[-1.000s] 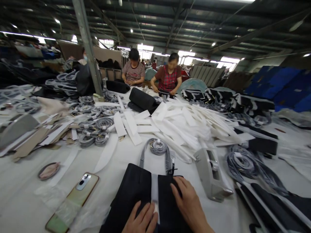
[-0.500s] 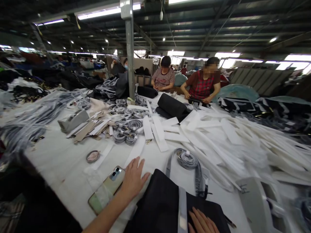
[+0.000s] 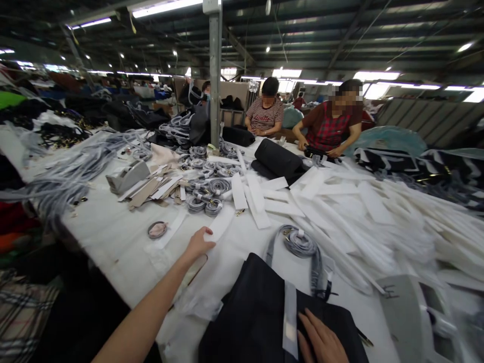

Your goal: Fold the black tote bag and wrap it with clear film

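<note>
My left hand point(image 3: 200, 243) reaches forward over the table, its thumb and fingers closed on the near end of a flat white strip point(image 3: 223, 222). Below my wrist lies crumpled clear plastic point(image 3: 200, 295). The phone is mostly hidden by my forearm. My right hand point(image 3: 323, 335) rests on a black bag point(image 3: 249, 312) with its fingers extended. Beside those fingers a pale grey strap point(image 3: 290, 317) runs down the bag's front. A coiled grey strap point(image 3: 301, 243) lies behind the bag and stretches down to its side.
White foam strips point(image 3: 348, 217) are heaped at the right. Coiled straps point(image 3: 219, 186) and beige pieces point(image 3: 155, 189) lie further back, near a grey tape dispenser point(image 3: 128, 176). Another dispenser point(image 3: 412, 317) stands at the right front. Two people work across the table by a metal post point(image 3: 215, 75).
My left hand has moved forward from beside the phone, and its spread fingers have closed at the white strip. My right hand stays on the bag. The view has shifted slightly left and down.
</note>
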`<state>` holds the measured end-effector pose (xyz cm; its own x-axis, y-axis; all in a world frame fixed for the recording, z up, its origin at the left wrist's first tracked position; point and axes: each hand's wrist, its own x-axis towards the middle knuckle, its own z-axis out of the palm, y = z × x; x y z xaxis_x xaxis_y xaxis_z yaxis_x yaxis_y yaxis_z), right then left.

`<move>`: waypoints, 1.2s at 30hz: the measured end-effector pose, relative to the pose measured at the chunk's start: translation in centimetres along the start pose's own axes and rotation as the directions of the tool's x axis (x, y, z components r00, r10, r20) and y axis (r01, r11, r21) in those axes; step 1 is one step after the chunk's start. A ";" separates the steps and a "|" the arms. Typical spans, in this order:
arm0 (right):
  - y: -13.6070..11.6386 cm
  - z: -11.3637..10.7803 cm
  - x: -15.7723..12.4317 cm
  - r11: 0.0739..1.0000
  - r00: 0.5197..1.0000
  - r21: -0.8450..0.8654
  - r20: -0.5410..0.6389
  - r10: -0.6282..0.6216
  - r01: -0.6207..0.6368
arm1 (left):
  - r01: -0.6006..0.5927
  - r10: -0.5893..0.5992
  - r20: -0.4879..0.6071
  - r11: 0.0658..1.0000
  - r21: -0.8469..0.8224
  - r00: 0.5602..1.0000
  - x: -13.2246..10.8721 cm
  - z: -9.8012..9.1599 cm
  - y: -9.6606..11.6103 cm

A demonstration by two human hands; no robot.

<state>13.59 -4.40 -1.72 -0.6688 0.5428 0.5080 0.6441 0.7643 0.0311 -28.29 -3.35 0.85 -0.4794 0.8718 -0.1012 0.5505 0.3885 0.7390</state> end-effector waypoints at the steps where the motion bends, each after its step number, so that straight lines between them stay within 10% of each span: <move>1: -0.6 -0.5 0.8 0.999 1.000 0.038 0.003 0.014 -0.014 | 0.021 -0.022 -0.014 0.997 -0.068 1.000 -0.6 -0.5 0.0; 8: -6.6 -2.8 10.7 0.891 0.895 0.337 0.221 -0.388 0.303 | 0.098 -0.067 0.073 0.800 -0.592 0.995 -10.5 -3.6 0.3; 12: -9.8 -1.7 14.6 0.810 0.792 0.457 0.303 -0.530 0.368 | 0.293 -0.022 0.313 0.423 -0.858 0.949 -15.1 -2.1 0.5; 16: -11.0 -0.9 15.3 0.821 0.790 0.444 0.324 -0.520 0.359 | 0.336 -0.051 0.338 0.320 -0.886 0.940 -16.7 0.2 1.0; 29: -11.2 -2.2 12.6 0.758 0.783 0.432 0.167 -0.599 0.488 | 0.140 0.013 0.308 0.871 -0.471 0.951 -17.5 0.9 1.0; 36: -11.7 -2.5 13.3 0.776 0.815 0.420 0.127 -0.565 0.472 | -0.009 0.077 0.359 0.983 -0.186 0.930 -17.1 0.6 1.3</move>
<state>-1.93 -6.95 6.83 -0.9564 0.0551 0.2869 0.0282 0.9949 -0.0973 -18.94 -17.55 3.16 -0.1580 0.9479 -0.2767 0.4185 0.3181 0.8507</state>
